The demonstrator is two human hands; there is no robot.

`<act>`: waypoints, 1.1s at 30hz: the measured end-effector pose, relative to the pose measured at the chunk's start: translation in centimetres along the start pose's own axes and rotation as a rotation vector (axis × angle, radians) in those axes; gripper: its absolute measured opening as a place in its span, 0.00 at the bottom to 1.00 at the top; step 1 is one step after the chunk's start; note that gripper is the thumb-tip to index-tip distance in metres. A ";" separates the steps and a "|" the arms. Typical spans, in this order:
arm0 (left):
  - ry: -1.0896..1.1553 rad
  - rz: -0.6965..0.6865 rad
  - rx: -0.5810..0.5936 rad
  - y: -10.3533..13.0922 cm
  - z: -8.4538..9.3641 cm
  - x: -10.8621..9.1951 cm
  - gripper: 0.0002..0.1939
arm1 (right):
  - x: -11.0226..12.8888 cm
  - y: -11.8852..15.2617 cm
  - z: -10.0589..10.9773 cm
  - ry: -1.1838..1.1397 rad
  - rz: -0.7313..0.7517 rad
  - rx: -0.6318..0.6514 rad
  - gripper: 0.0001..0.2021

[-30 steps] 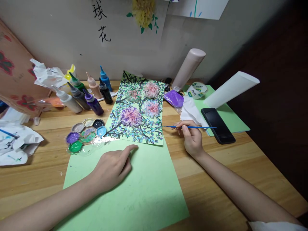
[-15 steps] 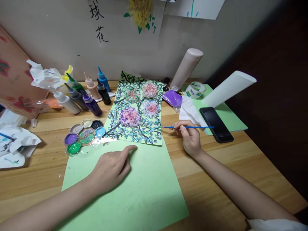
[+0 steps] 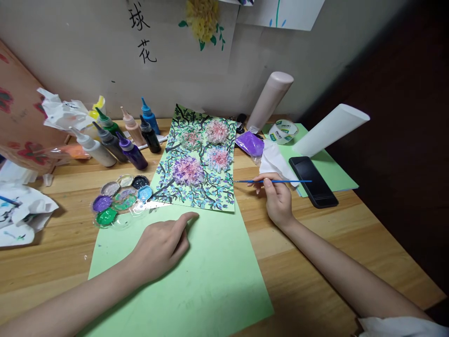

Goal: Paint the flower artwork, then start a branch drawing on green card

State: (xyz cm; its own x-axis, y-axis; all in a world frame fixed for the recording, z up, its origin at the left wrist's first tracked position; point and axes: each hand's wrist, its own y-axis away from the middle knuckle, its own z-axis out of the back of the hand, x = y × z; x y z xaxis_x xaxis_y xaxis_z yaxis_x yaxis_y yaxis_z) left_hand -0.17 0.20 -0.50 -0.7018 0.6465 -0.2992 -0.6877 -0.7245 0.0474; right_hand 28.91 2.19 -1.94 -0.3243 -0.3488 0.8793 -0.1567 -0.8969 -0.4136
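Around painted sheet [image 3: 210, 181], palette [image 3: 124, 219], paint bottles [image 3: 133, 154], phone [image 3: 315, 188]

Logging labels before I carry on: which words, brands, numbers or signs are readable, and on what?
"球" and "花": black handwriting on the wall display, left of the yellow flower.
"del…": tape roll; remaining letters too blurred.
Pinkish patterned surface, far left: faint marks, unreadable.
Paint bottles, phone: no readable text.

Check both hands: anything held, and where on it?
Right hand holds the blue paintbrush by the front part of its handle, toward the bristles. Left hand holds nothing visible.
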 end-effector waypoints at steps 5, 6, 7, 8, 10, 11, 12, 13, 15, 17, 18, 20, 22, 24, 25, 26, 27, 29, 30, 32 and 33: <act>-0.001 -0.004 -0.008 0.0 0.0 0.0 0.17 | 0.2 -0.2 -0.1 0.033 -0.051 0.044 0.11; -0.002 -0.005 -0.010 0.0 0.0 0.0 0.17 | 0.2 -0.2 -0.2 0.039 -0.054 0.044 0.11; -0.004 -0.006 -0.012 0.0 0.0 0.0 0.17 | 0.2 -0.2 -0.2 0.042 -0.056 0.044 0.10; -0.006 -0.006 -0.014 -0.1 0.1 0.0 0.17 | 0.3 -0.2 -0.2 0.045 -0.058 0.046 0.10; -0.006 -0.008 -0.015 -0.1 0.1 -0.1 0.17 | 0.3 -0.3 -0.2 0.047 -0.062 0.052 0.10; -0.007 -0.008 -0.015 -0.1 0.1 -0.1 0.17 | 0.3 -0.3 -0.2 0.048 -0.066 0.055 0.10; -0.007 -0.008 -0.014 -0.1 0.1 -0.1 0.17 | 0.3 -0.3 -0.2 0.049 -0.071 0.058 0.10; -0.006 -0.007 -0.012 -0.1 0.1 -0.1 0.17 | 0.3 -0.3 -0.2 0.051 -0.078 0.060 0.10; -0.002 -0.005 -0.008 -0.1 0.1 -0.1 0.17 | 0.2 -0.3 -0.2 0.064 -0.091 0.063 0.10; 0.002 -0.004 -0.005 -0.1 0.1 -0.1 0.17 | 0.2 -0.3 -0.2 0.079 -0.104 0.059 0.10; 0.004 -0.004 -0.005 -0.1 0.1 -0.1 0.17 | 0.1 -0.3 -0.2 0.085 -0.111 0.056 0.10; 0.004 -0.004 -0.007 0.0 0.1 -0.1 0.17 | 0.1 -0.4 -0.2 0.091 -0.121 0.049 0.11; 0.001 -0.004 -0.004 0.0 0.0 -0.1 0.17 | 0.1 -0.4 -0.2 0.083 -0.116 0.037 0.11; 0.000 -0.005 -0.002 -0.1 0.0 -0.1 0.17 | 0.2 -0.3 -0.2 0.070 -0.100 0.023 0.10; -0.001 -0.006 -0.004 -0.1 0.0 0.0 0.17 | 0.3 -0.3 -0.2 0.068 -0.090 0.014 0.11; -0.001 -0.008 -0.007 -0.1 0.0 0.0 0.17 | 0.3 -0.3 -0.2 0.071 -0.080 0.006 0.11; -0.001 -0.009 -0.009 -0.1 0.0 0.0 0.17 | 0.3 -0.3 -0.2 0.079 -0.073 -0.001 0.11; -0.001 -0.009 -0.009 -0.1 0.0 0.0 0.17 | 0.3 -0.3 -0.2 0.097 -0.065 -0.008 0.11; -0.002 -0.007 -0.006 -0.1 0.0 0.0 0.17 | 0.3 -0.2 -0.2 0.102 -0.064 -0.004 0.11; -0.004 -0.005 0.000 -0.1 0.0 0.0 0.17 | 0.3 -0.2 -0.2 0.105 -0.072 0.010 0.11; -0.004 -0.005 0.002 -0.1 0.0 0.0 0.17 | 0.2 -0.2 -0.2 0.101 -0.076 0.016 0.11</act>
State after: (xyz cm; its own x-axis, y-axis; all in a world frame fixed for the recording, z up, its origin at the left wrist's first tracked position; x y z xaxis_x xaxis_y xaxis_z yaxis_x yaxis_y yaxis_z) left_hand -0.12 0.27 -0.50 -0.6993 0.6510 -0.2953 -0.6914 -0.7209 0.0481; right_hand 28.67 2.37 -1.68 -0.4048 -0.2511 0.8793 -0.1697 -0.9242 -0.3421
